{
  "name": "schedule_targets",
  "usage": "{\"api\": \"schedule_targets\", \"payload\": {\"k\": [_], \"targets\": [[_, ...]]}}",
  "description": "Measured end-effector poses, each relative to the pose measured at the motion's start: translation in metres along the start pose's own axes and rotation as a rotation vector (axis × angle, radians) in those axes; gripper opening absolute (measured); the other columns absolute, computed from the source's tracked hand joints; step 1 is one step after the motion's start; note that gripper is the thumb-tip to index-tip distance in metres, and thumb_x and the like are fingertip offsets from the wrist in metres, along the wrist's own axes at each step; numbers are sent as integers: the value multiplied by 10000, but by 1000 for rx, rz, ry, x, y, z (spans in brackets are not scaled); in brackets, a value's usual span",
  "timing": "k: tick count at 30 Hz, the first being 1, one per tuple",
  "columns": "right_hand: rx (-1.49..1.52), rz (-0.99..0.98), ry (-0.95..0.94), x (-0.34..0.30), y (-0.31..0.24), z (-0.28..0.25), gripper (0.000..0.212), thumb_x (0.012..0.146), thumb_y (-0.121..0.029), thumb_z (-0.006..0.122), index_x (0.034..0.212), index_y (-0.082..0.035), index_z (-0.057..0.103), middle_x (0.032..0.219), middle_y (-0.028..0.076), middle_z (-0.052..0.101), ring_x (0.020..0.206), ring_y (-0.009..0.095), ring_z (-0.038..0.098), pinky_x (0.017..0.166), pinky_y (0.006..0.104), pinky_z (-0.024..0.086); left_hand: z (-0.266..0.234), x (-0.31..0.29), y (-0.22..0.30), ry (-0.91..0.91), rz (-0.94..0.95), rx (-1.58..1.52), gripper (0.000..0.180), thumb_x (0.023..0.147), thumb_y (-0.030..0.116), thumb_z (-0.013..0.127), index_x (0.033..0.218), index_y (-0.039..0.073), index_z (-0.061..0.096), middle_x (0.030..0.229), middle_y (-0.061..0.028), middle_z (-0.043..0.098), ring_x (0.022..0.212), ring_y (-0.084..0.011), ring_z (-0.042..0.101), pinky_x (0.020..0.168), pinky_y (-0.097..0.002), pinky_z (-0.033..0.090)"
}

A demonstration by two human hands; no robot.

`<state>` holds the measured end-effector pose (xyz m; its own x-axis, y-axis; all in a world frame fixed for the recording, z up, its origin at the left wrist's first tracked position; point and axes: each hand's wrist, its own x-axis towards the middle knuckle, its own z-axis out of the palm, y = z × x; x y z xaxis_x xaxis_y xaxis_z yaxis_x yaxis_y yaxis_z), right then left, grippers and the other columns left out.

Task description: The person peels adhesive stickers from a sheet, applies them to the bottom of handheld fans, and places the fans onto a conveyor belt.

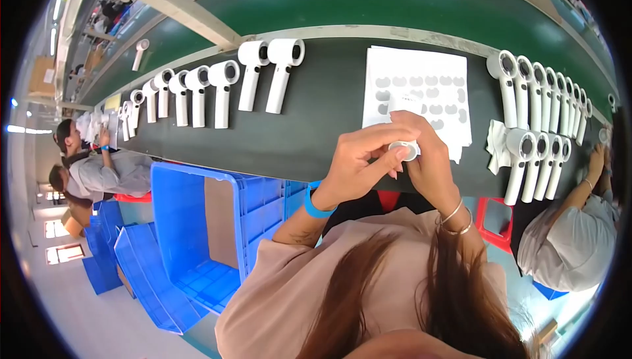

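Note:
Over the table's near edge, both hands hold a white handheld fan [406, 103], mostly covered by the fingers; its round handle end faces me. My left hand [365, 161], with a blue band at the wrist, pinches near that end with thumb and fingers. My right hand [429, 155] wraps the other side of the handle. Just beyond lies a stack of white sheets [421, 62] with rows of grey rounded stickers [434, 92], partly covered by the hands and the fan.
White handheld fans [222, 95] lie in a row along the left of the dark table [316, 115]. More fans [520, 161] stand in two rows at right, beside a crumpled white cloth [498, 147]. Blue crates [240, 227] sit lower left. Co-workers sit on both sides; a green belt runs behind.

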<state>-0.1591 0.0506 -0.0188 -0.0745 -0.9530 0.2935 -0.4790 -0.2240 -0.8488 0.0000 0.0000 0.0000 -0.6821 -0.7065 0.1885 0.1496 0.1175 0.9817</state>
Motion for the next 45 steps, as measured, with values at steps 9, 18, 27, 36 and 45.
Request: {"api": "schedule_targets", "payload": {"k": [9, 18, 27, 36, 45], "targets": [[-358, -416, -173, 84, -9, 58, 368, 711, 46, 559, 1074, -13, 560, 1208, 131, 531, 1000, 309, 549, 828, 381, 410, -59, -30, -20, 386, 135, 65, 329, 885, -85, 465, 1199, -27, 546, 1308, -166, 510, 842, -158, 630, 723, -275, 539], [-933, -547, -232, 105, 14, 129, 291, 709, -87, 608, 992, -29, 574, 1093, 98, 511, 829, 233, 507, 749, 336, 392, -78, -56, -61, 601, -68, 381, 326, 850, -43, 571, 1175, -36, 549, 1285, -168, 528, 946, -200, 638, 767, -282, 536], [-387, -246, -244, 43, 3, 61, 456, 736, 34, 561, 1185, -28, 514, 1324, 187, 421, 1016, 311, 546, 852, 393, 412, -83, -48, -63, 633, -49, 401, 309, 856, -39, 585, 1163, -35, 558, 1298, -134, 494, 991, -187, 566, 848, -294, 496], [-462, 285, 553, -73, 39, -96, 104, 829, -19, 582, 930, -5, 603, 887, 157, 618, 775, 316, 618, 689, 358, 494, -42, -7, -44, 695, 187, 683, 241, 845, -20, 582, 1085, -10, 605, 1214, -144, 501, 991, -212, 535, 814, -303, 462], [-775, 501, 700, -149, 59, -125, 458, 772, -175, 722, 1146, -28, 503, 1019, 137, 555, 919, 321, 533, 829, 404, 410, 12, 19, -26, 494, 274, 589, 182, 823, -22, 584, 1002, -17, 620, 1166, -164, 542, 1002, -241, 554, 828, -320, 460]]}}
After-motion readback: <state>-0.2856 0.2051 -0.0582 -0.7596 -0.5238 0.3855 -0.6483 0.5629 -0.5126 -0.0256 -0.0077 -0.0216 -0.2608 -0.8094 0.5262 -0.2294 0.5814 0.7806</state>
